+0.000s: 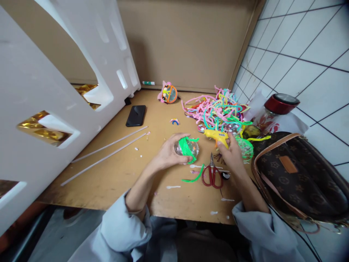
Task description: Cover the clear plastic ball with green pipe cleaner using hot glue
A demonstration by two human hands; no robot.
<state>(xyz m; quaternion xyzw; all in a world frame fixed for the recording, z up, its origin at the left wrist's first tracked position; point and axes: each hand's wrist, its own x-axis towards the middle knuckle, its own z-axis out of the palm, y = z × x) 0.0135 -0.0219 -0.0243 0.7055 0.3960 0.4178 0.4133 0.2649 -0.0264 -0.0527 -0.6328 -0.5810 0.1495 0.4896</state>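
My left hand [171, 151] is closed around a clear ball [194, 146] that has green pipe cleaner [186, 148] laid across it. In my right hand [231, 153] is a yellow hot glue gun [216, 137], its nozzle pointing left above the ball and apart from it. Red-handled scissors [212, 176] lie below, between my hands. Beside them curves a loose green pipe cleaner piece [195, 179]. Just past my right hand rests another clear ball with green strands [246, 149], partly hidden by the hand.
Tangled pipe cleaners [218, 109] are heaped at the back right. A brown handbag [302, 174] and red-lidded bottle [272, 112] stand right. Left are a black phone [135, 115], two thin white sticks [109, 154] and a white plastic panel [68, 91]. A decorated ball [168, 93] sits behind.
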